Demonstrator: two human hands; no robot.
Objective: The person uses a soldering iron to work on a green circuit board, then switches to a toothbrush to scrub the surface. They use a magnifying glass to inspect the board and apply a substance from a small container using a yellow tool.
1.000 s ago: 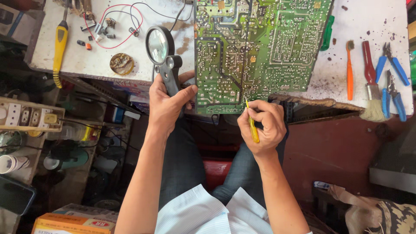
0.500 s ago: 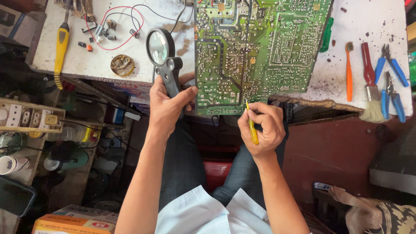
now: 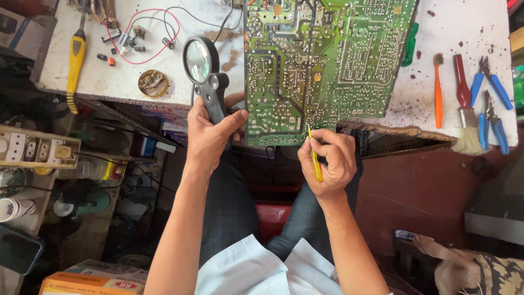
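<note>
A large green circuit board (image 3: 322, 60) lies solder side up on a white workbench (image 3: 447, 33), its near edge overhanging. My left hand (image 3: 210, 136) grips the black handle of a magnifying glass (image 3: 199, 60), whose lens stands over the bench just left of the board; the thumb touches the board's near left corner. My right hand (image 3: 327, 164) holds a thin yellow tool (image 3: 314, 158) like a pen, its tip touching the board's near edge.
Right of the board lie an orange brush (image 3: 438, 90), a red-handled brush (image 3: 464, 104) and blue-handled pliers (image 3: 494, 104). A green tool (image 3: 409, 46) rests at the board's right edge. A yellow screwdriver (image 3: 75, 60), red and black wires (image 3: 142, 33) and a round tin (image 3: 152, 83) sit left. A power strip (image 3: 33, 150) lies lower left.
Both hands hold much the same pose; the magnifying glass and yellow tool have barely shifted against the board.
</note>
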